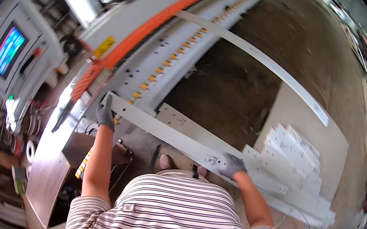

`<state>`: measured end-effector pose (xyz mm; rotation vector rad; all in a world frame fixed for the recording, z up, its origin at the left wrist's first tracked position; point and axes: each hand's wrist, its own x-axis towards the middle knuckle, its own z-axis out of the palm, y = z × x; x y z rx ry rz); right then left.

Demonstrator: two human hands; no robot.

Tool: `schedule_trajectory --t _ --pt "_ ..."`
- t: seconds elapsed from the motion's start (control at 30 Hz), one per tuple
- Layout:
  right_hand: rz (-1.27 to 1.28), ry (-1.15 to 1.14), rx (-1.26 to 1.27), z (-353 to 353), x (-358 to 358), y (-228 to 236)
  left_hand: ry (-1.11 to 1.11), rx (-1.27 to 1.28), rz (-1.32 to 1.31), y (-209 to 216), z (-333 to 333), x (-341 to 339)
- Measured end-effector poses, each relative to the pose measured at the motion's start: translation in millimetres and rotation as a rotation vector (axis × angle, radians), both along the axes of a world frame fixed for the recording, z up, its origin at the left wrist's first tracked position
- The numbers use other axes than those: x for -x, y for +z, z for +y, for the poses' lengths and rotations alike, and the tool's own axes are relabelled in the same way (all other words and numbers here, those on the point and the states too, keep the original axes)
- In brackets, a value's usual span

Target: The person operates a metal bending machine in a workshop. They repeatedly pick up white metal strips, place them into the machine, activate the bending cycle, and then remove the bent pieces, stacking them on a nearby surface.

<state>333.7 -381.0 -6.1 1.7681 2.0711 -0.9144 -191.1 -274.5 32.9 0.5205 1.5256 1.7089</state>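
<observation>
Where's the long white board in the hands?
The long white board crosses the lower middle of the head view, left hand at its left end, right hand beside its label.

Grey control console (pixel 39 43) with a lit screen (pixel 8 51), wood-toned stand (pixel 47 182), white ring-shaped roll (pixel 29 146), striped yellow strip (pixel 84 164)

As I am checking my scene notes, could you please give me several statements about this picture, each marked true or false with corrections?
1. The left hand holds a long white board near its left end. True.
2. Both hands are bare. False: they wear grey gloves.
3. The right hand touches that same board. True.
4. That board has no holes. False: it has dark holes.
5. A control screen stands at the picture's left. True.
6. That screen is dark. False: it is lit.
</observation>
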Motion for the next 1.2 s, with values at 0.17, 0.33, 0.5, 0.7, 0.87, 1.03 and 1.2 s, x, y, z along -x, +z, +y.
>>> schedule_trajectory --t 0.17,0.33,0.5,0.7,0.87,1.03,1.2 --pt "0.095 0.19 -0.108 -5 13 7 0.15 0.149 -0.13 -33 25 56" --pt "0.186 0.188 -0.121 4 85 48 -0.006 0.153 0.0 -70 53 46" --pt "0.187 0.191 -0.066 10 128 79 -0.008 0.244 0.049 -74 69 49" --pt "0.156 0.21 -0.086 21 144 89 -0.038 0.344 0.051 -69 83 64" --pt "0.115 0.193 -0.065 31 145 92 -0.016 0.444 0.176 -80 92 69" --pt "0.152 0.205 -0.018 38 145 95 0.104 0.482 0.272 -84 94 66" --pt "0.183 0.188 0.031 45 139 84 0.102 0.519 0.302 -89 98 66"
